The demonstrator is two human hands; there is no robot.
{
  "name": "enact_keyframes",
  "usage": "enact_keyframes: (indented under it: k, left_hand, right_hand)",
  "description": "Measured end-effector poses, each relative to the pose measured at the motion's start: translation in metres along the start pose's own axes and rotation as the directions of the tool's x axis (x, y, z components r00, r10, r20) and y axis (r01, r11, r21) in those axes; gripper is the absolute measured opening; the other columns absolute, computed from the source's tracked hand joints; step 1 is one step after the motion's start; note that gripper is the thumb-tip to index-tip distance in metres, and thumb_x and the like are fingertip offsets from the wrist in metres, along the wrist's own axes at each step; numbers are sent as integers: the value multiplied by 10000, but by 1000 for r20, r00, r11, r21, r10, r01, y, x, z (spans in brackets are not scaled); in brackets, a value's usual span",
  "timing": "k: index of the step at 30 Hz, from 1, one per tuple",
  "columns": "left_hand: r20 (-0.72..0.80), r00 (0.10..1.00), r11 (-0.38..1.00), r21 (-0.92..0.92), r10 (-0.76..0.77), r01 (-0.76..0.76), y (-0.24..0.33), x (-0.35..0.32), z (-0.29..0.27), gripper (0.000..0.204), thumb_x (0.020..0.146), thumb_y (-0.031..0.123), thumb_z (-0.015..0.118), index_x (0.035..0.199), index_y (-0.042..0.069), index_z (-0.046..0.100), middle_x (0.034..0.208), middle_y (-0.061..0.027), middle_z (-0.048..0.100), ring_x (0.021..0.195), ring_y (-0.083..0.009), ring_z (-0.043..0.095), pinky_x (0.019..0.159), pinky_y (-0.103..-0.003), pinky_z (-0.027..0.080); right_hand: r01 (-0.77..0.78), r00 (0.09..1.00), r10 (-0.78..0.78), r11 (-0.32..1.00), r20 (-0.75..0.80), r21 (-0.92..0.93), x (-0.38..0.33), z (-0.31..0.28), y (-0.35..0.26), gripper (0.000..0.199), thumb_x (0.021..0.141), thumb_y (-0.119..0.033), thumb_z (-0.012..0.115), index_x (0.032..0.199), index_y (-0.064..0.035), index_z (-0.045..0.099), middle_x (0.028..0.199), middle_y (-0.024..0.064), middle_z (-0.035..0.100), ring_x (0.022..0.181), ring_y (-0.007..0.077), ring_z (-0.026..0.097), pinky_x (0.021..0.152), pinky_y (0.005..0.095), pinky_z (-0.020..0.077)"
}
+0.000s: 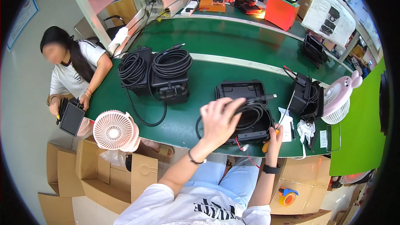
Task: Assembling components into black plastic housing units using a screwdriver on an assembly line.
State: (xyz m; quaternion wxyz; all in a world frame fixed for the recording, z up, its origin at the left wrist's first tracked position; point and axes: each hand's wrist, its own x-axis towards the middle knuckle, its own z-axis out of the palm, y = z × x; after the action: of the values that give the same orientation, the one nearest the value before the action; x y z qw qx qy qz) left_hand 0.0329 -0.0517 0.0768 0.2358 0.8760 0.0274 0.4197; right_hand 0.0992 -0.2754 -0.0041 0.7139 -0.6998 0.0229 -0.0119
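Note:
My left hand [218, 118] closes its fingers round part of a coiled black cable [251, 118], whose light-tipped plug end [271, 96] sticks out to the right. The coil lies over the near half of an open black plastic case [250, 136], with the lid [239, 86] folded back on the far side. My right hand [273, 141], at the case's right side, grips a screwdriver [265, 146] by its yellow-orange handle. Its thin shaft points up and away. Thin red wires [238, 142] with a small white connector hang at the case's front edge.
Two black boxes topped with cable coils [171, 64] stand left on the green table [196, 87]. A pink fan [114, 130] sits at the left edge, another fan [336, 98] at the right beside a black box [306, 96]. A co-worker [79, 66] sits left; cardboard boxes [104, 183] lie below.

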Motion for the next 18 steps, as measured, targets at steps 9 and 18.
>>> enact_keyframes:
  k: [9, 18]
  left_hand:
    - [231, 890, 885, -169, -392, 433, -60, -44, -104, 476, 924, 151, 618, 1365, 18, 501, 1225, -195, 590, 1051, -356, 620, 914, -387, 491]
    - [50, 998, 997, -76, -23, 26, -35, -81, -80, 278, 795, -3, 703, 1065, 60, 693, 1038, -110, 660, 952, -294, 644, 841, -383, 533]
  right_hand:
    - [6, 985, 8, 996, -174, 84, -54, 6, 10, 248, 979, -244, 565, 1175, -115, 482, 862, -14, 495, 628, 50, 499, 484, 203, 427]
    - [-64, 990, 70, 997, -126, 51, -63, 10, 8, 387, 980, -278, 592, 1282, -79, 455, 929, 5, 504, 690, 58, 507, 514, 211, 449]
